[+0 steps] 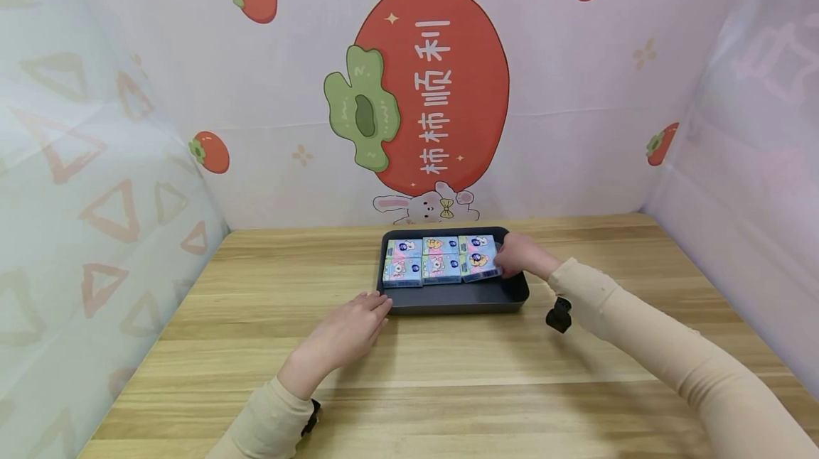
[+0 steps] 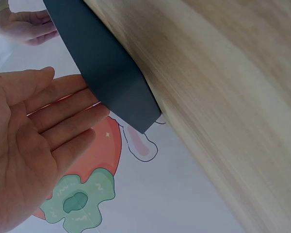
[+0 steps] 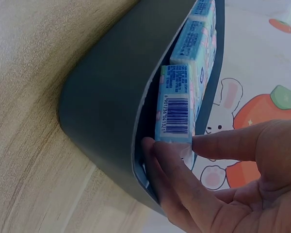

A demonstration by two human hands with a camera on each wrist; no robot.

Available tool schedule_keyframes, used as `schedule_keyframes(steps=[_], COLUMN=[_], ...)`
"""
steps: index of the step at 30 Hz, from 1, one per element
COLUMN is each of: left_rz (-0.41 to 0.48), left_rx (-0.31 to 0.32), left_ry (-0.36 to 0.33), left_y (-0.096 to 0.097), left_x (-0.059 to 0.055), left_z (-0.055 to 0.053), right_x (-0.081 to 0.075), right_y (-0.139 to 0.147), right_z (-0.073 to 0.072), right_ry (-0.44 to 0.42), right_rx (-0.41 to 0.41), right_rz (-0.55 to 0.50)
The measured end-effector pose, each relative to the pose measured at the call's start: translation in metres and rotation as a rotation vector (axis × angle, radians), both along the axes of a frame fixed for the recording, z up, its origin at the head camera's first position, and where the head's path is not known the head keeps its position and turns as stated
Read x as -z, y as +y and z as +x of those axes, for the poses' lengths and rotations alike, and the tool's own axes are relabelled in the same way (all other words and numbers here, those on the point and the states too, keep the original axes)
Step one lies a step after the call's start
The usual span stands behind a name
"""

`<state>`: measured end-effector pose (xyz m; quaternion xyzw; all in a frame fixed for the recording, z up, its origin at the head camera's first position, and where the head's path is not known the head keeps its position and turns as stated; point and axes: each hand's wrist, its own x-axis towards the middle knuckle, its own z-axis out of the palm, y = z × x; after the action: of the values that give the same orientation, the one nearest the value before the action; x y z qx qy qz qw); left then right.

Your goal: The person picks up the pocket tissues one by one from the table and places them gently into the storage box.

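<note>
A dark grey tray (image 1: pixel 454 305) stands on the table and holds several small blue tissue packs (image 1: pixel 403 271) in two rows of three. My right hand (image 1: pixel 527 256) reaches over the tray's right side. Its thumb and fingers pinch the end of the front right tissue pack (image 3: pixel 174 107), which is slightly skewed against its neighbours and has a barcode on its side. At the tray's front left corner is my left hand (image 1: pixel 348 327), palm towards the tray and fingers nearly straight. Its fingertips (image 2: pixel 99 109) lie against the outer wall.
The wood-grain table (image 1: pixel 448 402) runs back to a white cloth wall printed with a large red persimmon (image 1: pixel 461 89) and a rabbit (image 1: pixel 429 209). Pale cloth sides rise at left and right. A strip of bare tray floor shows in front of the packs.
</note>
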<state>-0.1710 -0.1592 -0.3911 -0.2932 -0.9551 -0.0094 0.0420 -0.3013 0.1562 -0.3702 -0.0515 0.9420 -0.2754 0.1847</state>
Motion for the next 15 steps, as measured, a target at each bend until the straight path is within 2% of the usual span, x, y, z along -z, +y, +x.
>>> schedule_keyframes(steps=[9, 15], left_rz=[0.011, 0.010], left_rx=[0.013, 0.020], left_ry=[0.010, 0.025], left_y=[0.0000, -0.0001], left_x=[0.0003, 0.0008], left_z=[-0.0004, -0.0008], right_x=[-0.0014, -0.0003], right_y=[-0.0016, -0.0025], right_z=[-0.0020, -0.0080], right_ry=[-0.034, -0.040], right_rx=[0.018, -0.005], right_rz=[0.001, 0.038])
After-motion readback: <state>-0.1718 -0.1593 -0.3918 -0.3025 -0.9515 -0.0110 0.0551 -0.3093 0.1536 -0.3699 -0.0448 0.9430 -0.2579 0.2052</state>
